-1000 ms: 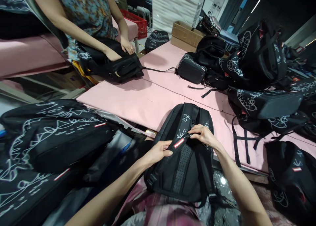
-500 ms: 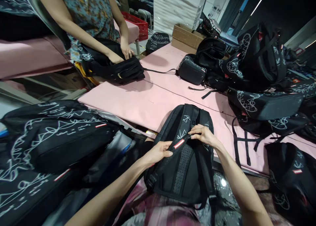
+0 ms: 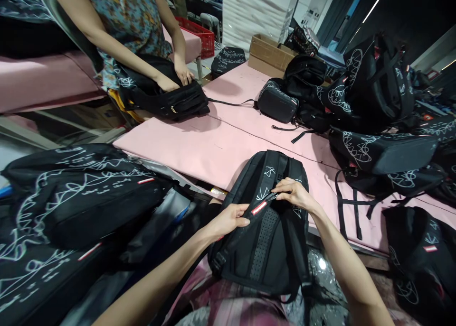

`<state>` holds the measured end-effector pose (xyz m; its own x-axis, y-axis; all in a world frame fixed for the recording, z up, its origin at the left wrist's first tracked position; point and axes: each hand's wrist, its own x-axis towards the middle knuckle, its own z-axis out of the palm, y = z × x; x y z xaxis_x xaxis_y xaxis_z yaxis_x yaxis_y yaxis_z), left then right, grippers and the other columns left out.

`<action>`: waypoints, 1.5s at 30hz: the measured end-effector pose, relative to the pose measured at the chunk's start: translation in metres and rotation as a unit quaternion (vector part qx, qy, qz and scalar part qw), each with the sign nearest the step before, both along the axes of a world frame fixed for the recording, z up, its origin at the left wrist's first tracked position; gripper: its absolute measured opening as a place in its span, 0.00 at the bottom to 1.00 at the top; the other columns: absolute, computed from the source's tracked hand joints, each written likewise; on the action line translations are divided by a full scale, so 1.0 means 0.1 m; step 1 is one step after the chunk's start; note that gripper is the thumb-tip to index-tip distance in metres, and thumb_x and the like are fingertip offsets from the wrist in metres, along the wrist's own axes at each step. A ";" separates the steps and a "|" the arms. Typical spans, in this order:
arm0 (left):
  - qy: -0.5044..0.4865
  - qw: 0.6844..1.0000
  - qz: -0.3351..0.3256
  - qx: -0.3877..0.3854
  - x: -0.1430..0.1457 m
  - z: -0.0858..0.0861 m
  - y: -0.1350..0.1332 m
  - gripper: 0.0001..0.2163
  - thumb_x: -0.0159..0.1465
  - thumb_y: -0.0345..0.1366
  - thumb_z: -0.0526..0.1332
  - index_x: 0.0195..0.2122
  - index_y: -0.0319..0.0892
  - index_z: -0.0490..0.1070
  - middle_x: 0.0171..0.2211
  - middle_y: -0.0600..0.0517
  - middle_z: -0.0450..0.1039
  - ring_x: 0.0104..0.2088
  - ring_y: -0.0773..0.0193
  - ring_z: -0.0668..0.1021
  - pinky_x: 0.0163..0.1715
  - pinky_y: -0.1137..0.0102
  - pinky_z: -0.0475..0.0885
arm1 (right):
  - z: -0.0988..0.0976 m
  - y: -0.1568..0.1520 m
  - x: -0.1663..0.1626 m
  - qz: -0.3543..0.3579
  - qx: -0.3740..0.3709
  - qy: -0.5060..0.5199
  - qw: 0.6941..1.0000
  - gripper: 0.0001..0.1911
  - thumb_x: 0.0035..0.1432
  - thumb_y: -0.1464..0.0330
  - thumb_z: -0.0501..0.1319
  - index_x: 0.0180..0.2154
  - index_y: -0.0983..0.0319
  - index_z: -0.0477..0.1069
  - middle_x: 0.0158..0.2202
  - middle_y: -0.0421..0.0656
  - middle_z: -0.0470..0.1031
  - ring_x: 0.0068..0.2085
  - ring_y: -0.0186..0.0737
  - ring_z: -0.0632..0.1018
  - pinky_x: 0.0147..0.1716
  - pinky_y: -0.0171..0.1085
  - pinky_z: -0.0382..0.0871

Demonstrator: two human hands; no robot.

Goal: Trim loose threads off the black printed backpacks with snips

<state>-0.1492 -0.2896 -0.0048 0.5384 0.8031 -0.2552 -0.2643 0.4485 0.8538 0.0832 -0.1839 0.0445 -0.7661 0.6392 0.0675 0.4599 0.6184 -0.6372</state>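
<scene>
A black backpack [image 3: 238,250] leans against the table edge with its padded back and straps facing me. My left hand [image 3: 231,218] is closed on the edge of its left shoulder strap [image 3: 268,172], fingers on top, just beside a red-and-white label [image 3: 259,208]. Pinched in my right hand [image 3: 294,193] is a small dark pointed tool [image 3: 271,197], which looks like thread snips. Its tip lies at the strap just above the label. My fingers cover most of the tool.
Black backpacks with white line drawings [image 3: 89,193] are piled at my left, and more bags [image 3: 384,150] crowd the right side. Across the pink table [image 3: 185,145], a co-worker's hands [image 3: 183,74] work on another black bag [image 3: 178,100]. A cardboard box [image 3: 270,53] stands at the back.
The pointed tool in my right hand now shows more clearly at the strap. The label has tilted slightly towards me; both hands stay almost in place.
</scene>
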 end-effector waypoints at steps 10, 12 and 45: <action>0.005 1.000 -0.002 0.004 0.00 0.03 0.00 0.22 0.48 0.32 0.64 0.47 0.38 0.72 0.40 0.47 0.76 0.42 0.55 0.75 0.44 0.64 0.67 | -0.03 0.02 -0.04 0.032 0.013 -0.009 0.999 0.16 0.55 0.58 0.59 0.38 0.61 0.77 0.36 0.45 0.76 0.38 0.39 0.73 0.41 0.39 0.64; 0.003 1.000 -0.004 0.004 0.00 0.03 -0.01 0.22 0.48 0.31 0.63 0.47 0.38 0.72 0.40 0.47 0.76 0.41 0.55 0.75 0.44 0.64 0.66 | -0.02 0.03 -0.04 0.035 0.015 -0.012 0.999 0.16 0.55 0.58 0.59 0.38 0.60 0.77 0.35 0.45 0.76 0.38 0.39 0.73 0.40 0.39 0.64; 0.002 1.000 -0.011 0.008 0.01 0.05 0.00 0.22 0.49 0.31 0.62 0.47 0.38 0.72 0.43 0.47 0.75 0.43 0.55 0.74 0.45 0.63 0.65 | -0.05 0.06 -0.03 0.027 -0.070 -0.008 0.997 0.17 0.53 0.56 0.61 0.39 0.60 0.77 0.36 0.45 0.76 0.39 0.39 0.73 0.42 0.39 0.66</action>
<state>-0.1482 -0.2896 0.0003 0.5554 0.7948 -0.2445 -0.2518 0.4410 0.8615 0.0804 -0.1782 0.0395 -0.8000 0.5991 -0.0325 0.4395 0.5483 -0.7115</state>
